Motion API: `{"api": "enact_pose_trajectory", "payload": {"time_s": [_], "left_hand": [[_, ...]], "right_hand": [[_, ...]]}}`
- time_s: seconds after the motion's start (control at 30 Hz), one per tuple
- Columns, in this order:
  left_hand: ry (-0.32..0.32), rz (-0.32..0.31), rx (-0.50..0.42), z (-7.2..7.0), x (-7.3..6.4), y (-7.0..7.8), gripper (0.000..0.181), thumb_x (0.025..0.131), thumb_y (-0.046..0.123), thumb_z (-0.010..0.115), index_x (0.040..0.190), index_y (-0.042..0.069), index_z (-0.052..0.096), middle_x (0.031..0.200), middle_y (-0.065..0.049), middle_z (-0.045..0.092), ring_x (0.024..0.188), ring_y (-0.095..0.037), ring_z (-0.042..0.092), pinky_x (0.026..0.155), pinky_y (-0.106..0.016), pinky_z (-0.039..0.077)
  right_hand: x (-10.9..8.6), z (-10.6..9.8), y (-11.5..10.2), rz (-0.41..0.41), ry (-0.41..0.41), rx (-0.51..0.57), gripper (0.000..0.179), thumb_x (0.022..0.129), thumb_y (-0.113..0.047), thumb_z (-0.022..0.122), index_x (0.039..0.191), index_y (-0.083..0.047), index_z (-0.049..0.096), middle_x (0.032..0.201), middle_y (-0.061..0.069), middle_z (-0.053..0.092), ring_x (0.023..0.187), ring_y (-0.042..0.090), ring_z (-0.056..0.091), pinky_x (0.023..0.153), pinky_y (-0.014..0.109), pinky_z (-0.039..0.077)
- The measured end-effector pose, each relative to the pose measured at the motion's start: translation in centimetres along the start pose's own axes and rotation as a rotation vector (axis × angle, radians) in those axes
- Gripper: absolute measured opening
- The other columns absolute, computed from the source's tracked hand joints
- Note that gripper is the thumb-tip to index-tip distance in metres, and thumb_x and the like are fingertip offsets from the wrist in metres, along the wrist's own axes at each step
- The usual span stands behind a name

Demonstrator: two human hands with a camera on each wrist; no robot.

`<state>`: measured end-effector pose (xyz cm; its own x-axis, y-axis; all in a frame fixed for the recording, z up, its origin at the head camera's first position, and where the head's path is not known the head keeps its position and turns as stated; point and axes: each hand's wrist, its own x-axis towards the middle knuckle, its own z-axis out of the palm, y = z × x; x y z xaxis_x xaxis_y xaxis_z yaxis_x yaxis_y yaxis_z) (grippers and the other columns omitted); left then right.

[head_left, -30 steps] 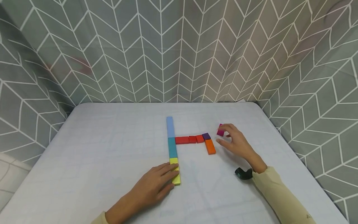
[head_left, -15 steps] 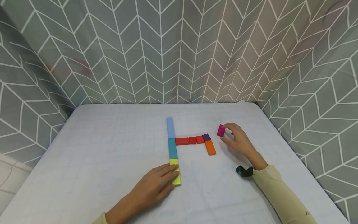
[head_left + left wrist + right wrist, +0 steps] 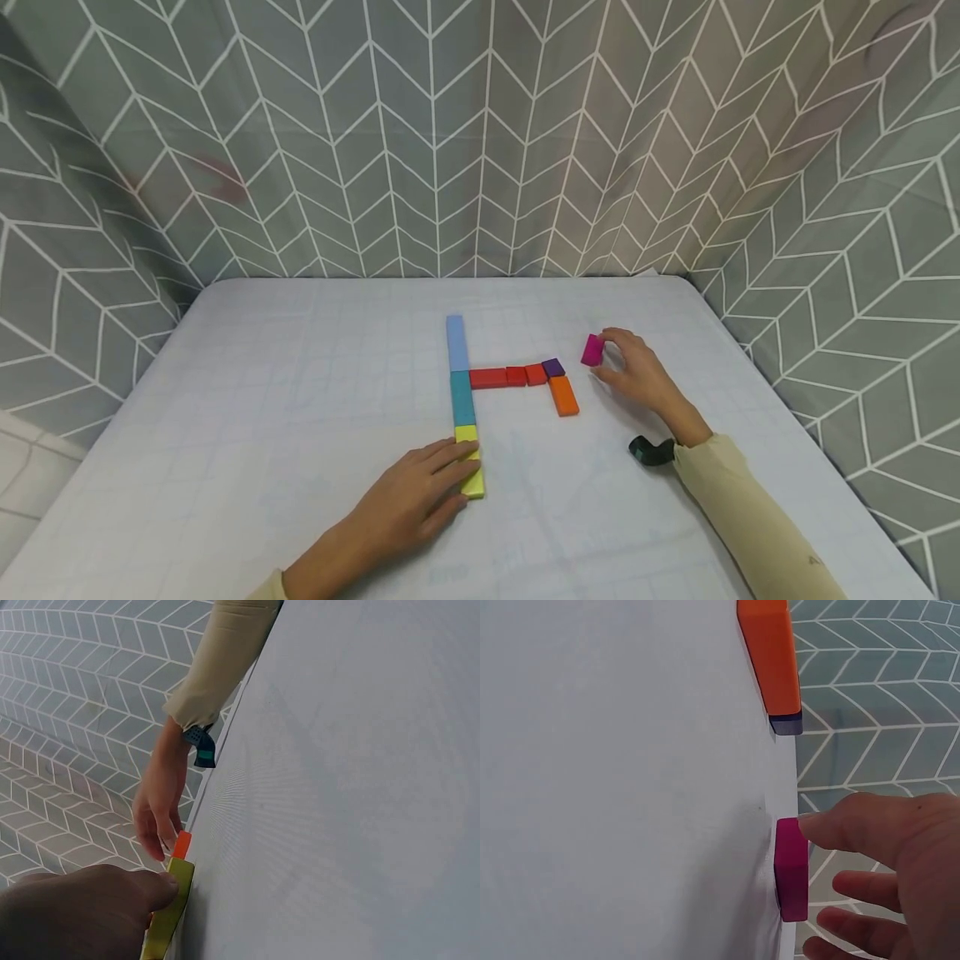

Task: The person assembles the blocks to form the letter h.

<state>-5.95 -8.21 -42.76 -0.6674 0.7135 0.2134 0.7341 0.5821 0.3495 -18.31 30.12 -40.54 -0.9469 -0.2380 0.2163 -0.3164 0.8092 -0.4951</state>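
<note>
A magenta block lies on the white table at the right. My right hand is at its right side, thumb and index finger spread along its two ends; in the right wrist view the thumb meets one corner and the other fingers show apart from the block. My left hand rests over the yellow blocks, fingers extended across them. Above these run a teal block and a light blue block in one upright line. Red blocks, a purple block and an orange block branch rightward.
A white-covered table bears everything. Patterned grey-green curtain hangs behind it and at both sides. A black strap-like piece hangs at the right wrist, just above the tabletop.
My right hand has drawn slightly to the right, so its fingers cover less of the magenta block. The left hand and the row of blocks stay put.
</note>
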Motion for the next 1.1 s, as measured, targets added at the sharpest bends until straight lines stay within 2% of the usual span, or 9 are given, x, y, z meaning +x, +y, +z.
{"api": "enact_pose_trajectory", "payload": {"time_s": [0.27,0.5,0.67,0.93,1.1], "left_hand": [[0.007,0.013,-0.006,0.1,-0.1,-0.1,0.048,0.091,0.038,0.059,0.136,0.024,0.049,0.142,0.008,0.040,0.130,-0.015,0.034,0.097,-0.043,0.040],[0.014,0.020,-0.004,0.0,-0.1,-0.1,0.049,0.091,0.038,0.059,0.136,0.023,0.049,0.142,0.008,0.040,0.131,-0.015,0.034,0.098,-0.042,0.039],[-0.002,0.008,0.000,0.0,0.0,0.0,0.048,0.091,0.038,0.058,0.136,0.024,0.049,0.143,0.008,0.038,0.131,-0.015,0.033,0.097,-0.043,0.040],[0.009,0.016,0.005,0.2,-0.1,0.0,0.049,0.091,0.038,0.059,0.137,0.023,0.049,0.142,0.008,0.040,0.130,-0.015,0.034,0.097,-0.042,0.040],[-0.002,0.003,0.003,0.0,0.0,0.1,0.048,0.091,0.038,0.060,0.136,0.024,0.050,0.142,0.008,0.039,0.130,-0.015,0.034,0.097,-0.042,0.040]], "right_hand": [[0.4,0.5,0.6,-0.014,-0.044,0.013,0.044,0.083,-0.014,0.070,0.121,0.001,0.053,0.135,0.022,0.043,0.125,0.040,0.034,0.100,0.058,0.028],[0.5,0.8,0.9,-0.051,-0.024,0.021,0.032,0.084,-0.010,0.069,0.112,-0.002,0.056,0.116,0.015,0.055,0.112,0.034,0.046,0.095,0.052,0.037],[-0.1,0.6,1.0,-0.018,-0.019,0.022,0.032,0.082,-0.010,0.071,0.110,-0.003,0.057,0.112,0.012,0.057,0.110,0.032,0.048,0.094,0.052,0.039],[-1.0,0.4,0.6,0.081,-0.020,0.059,0.036,0.081,-0.017,0.074,0.111,-0.007,0.057,0.114,0.010,0.057,0.109,0.031,0.049,0.093,0.050,0.042],[-1.6,0.1,0.0,0.038,0.025,0.130,0.039,0.079,-0.013,0.076,0.112,-0.006,0.057,0.115,0.009,0.057,0.109,0.030,0.050,0.090,0.049,0.044]]}}
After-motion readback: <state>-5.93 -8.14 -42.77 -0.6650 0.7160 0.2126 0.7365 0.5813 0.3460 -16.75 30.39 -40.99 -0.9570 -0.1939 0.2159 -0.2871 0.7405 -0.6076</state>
